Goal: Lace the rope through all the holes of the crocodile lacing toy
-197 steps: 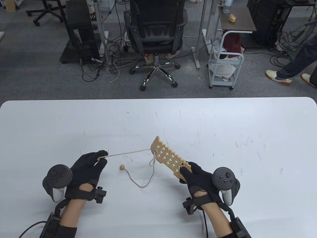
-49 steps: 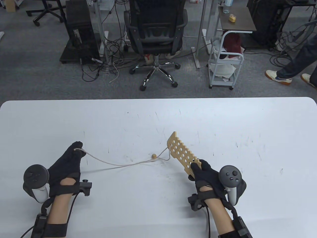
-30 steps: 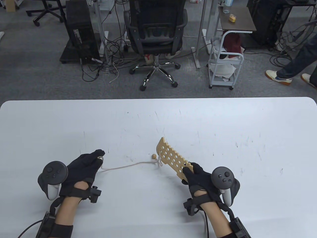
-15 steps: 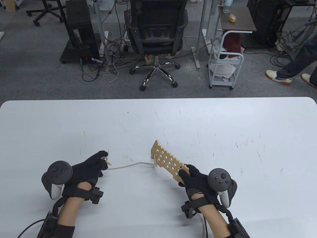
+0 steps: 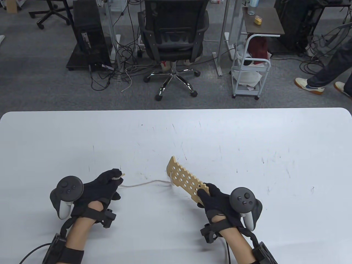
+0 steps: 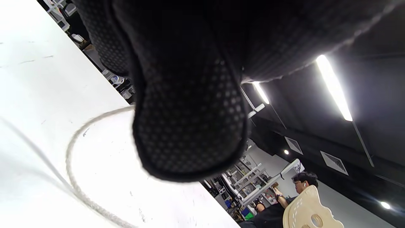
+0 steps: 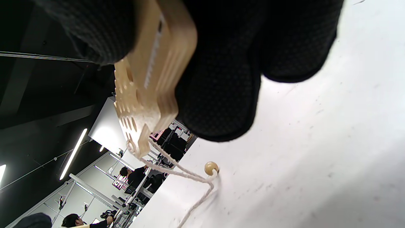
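Note:
The wooden crocodile lacing board (image 5: 183, 177) is tilted up over the table, its far end at the upper left. My right hand (image 5: 205, 191) grips its near end between thumb and fingers (image 7: 221, 95). A pale rope (image 5: 143, 183) comes out of the board's far end and lies slack on the table to the left. My left hand (image 5: 117, 176) pinches the rope's wooden tip (image 5: 121, 174). In the right wrist view the rope (image 7: 177, 171) loops at the board's (image 7: 142, 95) far end, and the stopper bead (image 7: 211, 167) lies on the table just below it. The table view hides the bead.
The white table (image 5: 247, 154) stretches wide behind and to the right of the hands. An office chair (image 5: 173, 41), a small cart (image 5: 250, 71) and cables stand on the floor beyond its far edge. A person's legs (image 5: 327, 71) are at the far right.
My left hand, which had pulled the rope far left, has come back towards the board, so the rope is slack. The board swung left and the bead went out of sight beneath it.

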Demonstrator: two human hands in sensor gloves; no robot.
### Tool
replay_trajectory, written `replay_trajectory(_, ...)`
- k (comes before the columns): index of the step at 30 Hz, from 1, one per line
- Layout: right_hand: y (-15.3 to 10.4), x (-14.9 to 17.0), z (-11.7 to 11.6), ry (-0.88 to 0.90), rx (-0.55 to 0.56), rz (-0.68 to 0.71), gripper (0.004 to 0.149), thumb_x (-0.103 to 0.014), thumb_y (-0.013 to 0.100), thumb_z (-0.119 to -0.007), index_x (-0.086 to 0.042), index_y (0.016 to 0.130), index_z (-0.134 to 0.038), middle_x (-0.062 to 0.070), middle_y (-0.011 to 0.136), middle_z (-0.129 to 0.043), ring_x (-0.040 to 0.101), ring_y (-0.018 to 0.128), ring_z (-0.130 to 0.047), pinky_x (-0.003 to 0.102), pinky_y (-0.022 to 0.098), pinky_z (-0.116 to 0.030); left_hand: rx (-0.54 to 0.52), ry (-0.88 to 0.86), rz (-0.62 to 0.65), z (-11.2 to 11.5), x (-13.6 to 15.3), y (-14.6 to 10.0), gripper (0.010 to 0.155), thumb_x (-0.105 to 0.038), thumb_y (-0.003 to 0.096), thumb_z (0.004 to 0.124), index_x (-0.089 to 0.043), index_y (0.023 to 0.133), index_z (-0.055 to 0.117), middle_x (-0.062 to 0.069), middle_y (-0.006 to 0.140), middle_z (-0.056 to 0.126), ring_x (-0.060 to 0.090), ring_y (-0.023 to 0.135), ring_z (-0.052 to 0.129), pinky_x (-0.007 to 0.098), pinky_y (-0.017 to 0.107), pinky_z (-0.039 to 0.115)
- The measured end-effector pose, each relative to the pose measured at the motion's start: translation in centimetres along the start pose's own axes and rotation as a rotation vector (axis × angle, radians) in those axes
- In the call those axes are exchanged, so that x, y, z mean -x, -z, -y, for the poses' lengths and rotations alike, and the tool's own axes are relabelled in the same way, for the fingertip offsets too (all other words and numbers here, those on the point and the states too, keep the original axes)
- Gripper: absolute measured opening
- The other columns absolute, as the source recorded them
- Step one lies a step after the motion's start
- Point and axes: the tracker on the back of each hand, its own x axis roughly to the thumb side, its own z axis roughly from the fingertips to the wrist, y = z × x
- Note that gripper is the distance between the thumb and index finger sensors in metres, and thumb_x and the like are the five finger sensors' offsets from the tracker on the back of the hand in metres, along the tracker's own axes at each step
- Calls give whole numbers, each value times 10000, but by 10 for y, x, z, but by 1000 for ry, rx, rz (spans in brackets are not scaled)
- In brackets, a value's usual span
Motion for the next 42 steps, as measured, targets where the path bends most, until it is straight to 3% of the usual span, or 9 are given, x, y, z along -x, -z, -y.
replay_trajectory(3,0,0,0,3,-2,2,460,-430,447,-799,-154,815,-816,78,622,-1036,245,419,-1102,477,411,-848,-1,-12,-2,0,1,-1,416,-455,423,904,-490,837,884,-68,708,1074,103,293,1228,380,592,875)
replay_trajectory(7,0,-1,-2,43,-24,9,464,-431,443,-801,-153,815,-816,79,620,-1037,244,421,-1102,476,413,-848,9,-57,0,1,3,-1,483,-522,419,809,-404,883,873,-34,711,1086,127,329,1213,404,597,860)
replay_trajectory(13,-1,-4,-6,65,-59,26,464,-430,442,-803,-153,813,-817,80,619,-1038,244,421,-1102,476,415,-846,19,-96,-13,4,2,-2,461,-467,410,798,-396,849,919,-2,731,982,145,445,1048,472,655,761)
replay_trajectory(17,-2,-5,-9,88,-89,43,462,-428,444,-803,-151,813,-818,81,619,-1038,246,422,-1101,480,414,-845,36,-129,-24,7,2,-2,468,-386,420,805,-320,874,897,20,770,929,150,514,1014,497,679,729)
replay_trajectory(32,-3,-11,-20,155,-218,121,463,-427,438,-802,-157,813,-822,76,619,-1039,243,426,-1100,479,423,-843,110,-280,-78,21,9,0,430,-305,398,903,-345,825,937,-5,734,1031,120,435,1098,467,653,790)
replay_trajectory(42,-4,-15,-27,201,-295,165,467,-425,432,-785,-162,817,-817,68,618,-1036,236,424,-1097,478,428,-841,200,-384,-85,33,11,2,425,-293,397,887,-345,816,938,-8,730,1034,112,428,1095,464,660,781)
